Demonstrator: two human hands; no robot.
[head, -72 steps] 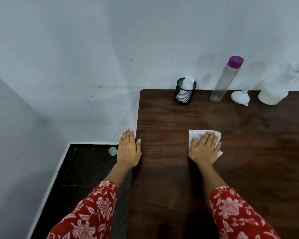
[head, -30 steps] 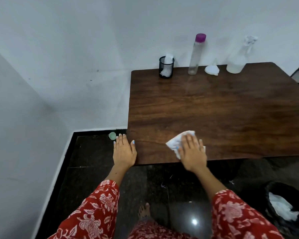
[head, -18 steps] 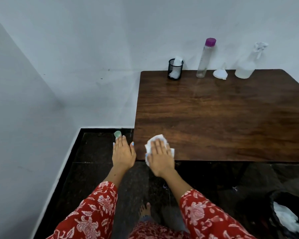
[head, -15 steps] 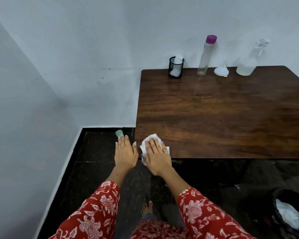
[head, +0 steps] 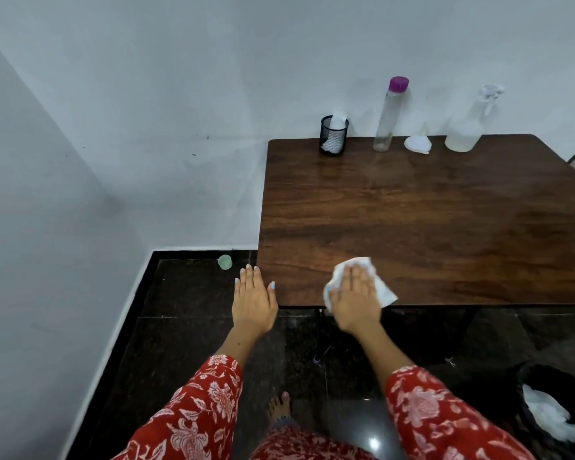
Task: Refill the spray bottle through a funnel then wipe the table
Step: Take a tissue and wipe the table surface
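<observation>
The right hand (head: 357,298) is pressing flat, fingers straight, on a white tissue (head: 384,292) at the table's (head: 445,227) near edge, around 6 o'clock. The left hand (head: 253,300) is lying open at its 7 o'clock corner. Far back, toward 1 o'clock, the funnel (head: 418,144) is sitting beside the spray bottle (head: 465,131).

Head view, downward over table (head: 412,227)

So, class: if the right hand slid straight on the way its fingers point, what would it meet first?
Bare table for a long stretch. The right hand, flat on the tissue, points toward the far edge, probably reaching the purple-capped bottle first; depth is uncertain.
</observation>
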